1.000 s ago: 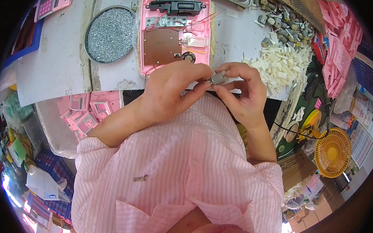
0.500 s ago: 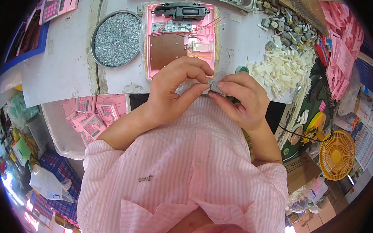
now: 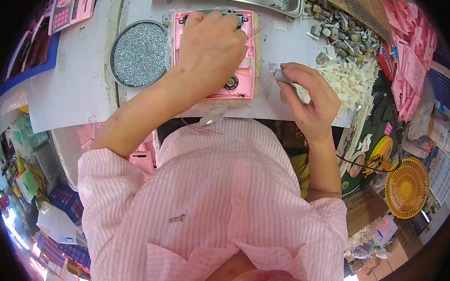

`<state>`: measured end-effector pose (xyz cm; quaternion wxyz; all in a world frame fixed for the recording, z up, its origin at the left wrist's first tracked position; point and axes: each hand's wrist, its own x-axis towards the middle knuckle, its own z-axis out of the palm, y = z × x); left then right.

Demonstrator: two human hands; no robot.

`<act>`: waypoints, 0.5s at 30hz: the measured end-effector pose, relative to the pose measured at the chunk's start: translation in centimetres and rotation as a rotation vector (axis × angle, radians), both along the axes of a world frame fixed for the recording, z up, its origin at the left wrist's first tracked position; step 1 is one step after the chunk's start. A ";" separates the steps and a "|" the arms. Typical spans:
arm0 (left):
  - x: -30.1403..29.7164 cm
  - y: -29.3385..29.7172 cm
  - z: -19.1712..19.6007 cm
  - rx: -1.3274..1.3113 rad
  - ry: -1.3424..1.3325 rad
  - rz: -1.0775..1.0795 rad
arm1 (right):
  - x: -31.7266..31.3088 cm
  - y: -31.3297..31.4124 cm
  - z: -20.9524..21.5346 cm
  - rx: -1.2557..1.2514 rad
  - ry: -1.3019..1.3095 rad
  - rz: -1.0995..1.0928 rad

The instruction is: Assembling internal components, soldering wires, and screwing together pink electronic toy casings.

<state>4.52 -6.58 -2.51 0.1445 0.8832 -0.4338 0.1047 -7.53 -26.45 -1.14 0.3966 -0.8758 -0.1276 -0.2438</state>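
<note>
The pink plastic casing (image 3: 248, 84) lies on the table in front of me with parts and thin wires inside it. My left hand (image 3: 213, 43) reaches across it, fingers curled down at the black part (image 3: 219, 12) along its far edge. Those fingertips are hidden, so what they grip cannot be made out. A round black speaker-like part (image 3: 231, 82) shows near the casing's front edge. To the right of the casing, my right hand (image 3: 311, 94) pinches a small grey motor (image 3: 283, 76) between thumb and fingers, above the table.
A round tray (image 3: 112, 62) full of small screws stands left of the casing. White plastic pieces (image 3: 350, 85) and a heap of small motors (image 3: 338, 32) lie at the right. A metal tray (image 3: 259, 1) is at the back. Pink strips (image 3: 407, 67) pile up far right.
My hands were together in front of the casing; now they are apart. The left has moved forward over the casing, and the right has moved rightward with the motor. The casing's near end looks different.
</note>
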 end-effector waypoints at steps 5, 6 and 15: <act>0.4 0.9 0.2 -0.194 0.098 -0.078 | 1.0 -0.2 -0.5 -0.035 -0.056 -0.021; 0.3 1.8 0.5 -0.295 0.160 -0.047 | 1.3 -0.1 -0.8 -0.030 -0.042 -0.033; -1.7 5.6 -1.7 -0.849 0.367 0.209 | 6.5 2.3 -2.4 -0.181 0.074 -0.029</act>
